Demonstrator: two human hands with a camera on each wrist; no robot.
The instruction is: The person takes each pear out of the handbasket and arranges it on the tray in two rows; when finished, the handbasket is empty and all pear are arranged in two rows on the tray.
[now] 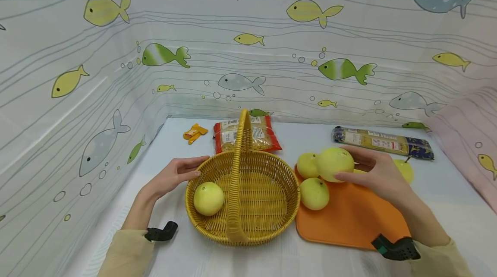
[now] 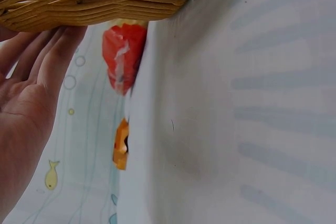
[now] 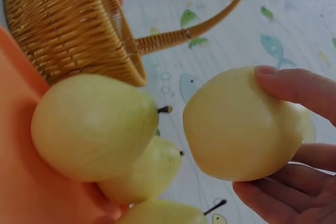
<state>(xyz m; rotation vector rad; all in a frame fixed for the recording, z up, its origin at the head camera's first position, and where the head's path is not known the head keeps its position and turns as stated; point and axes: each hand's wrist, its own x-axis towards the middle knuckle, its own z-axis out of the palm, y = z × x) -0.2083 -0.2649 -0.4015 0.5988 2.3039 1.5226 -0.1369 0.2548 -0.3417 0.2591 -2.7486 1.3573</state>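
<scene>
My right hand holds a pale yellow pear between thumb and fingers, above the orange tray. Seen from the right wrist, that held pear hangs apart from the stemmed pears beside it. A woven basket with a tall arched handle stands left of the tray; one pear lies in its left side. My left hand rests against the basket's left rim, fingers extended. In the left wrist view, these fingers touch the wicker wall from outside.
More pears sit at the tray's left edge, and another pear lies partly behind my right hand. Behind the basket is a red-edged clear bag. An orange packet lies back left, a long blue-ended package back right.
</scene>
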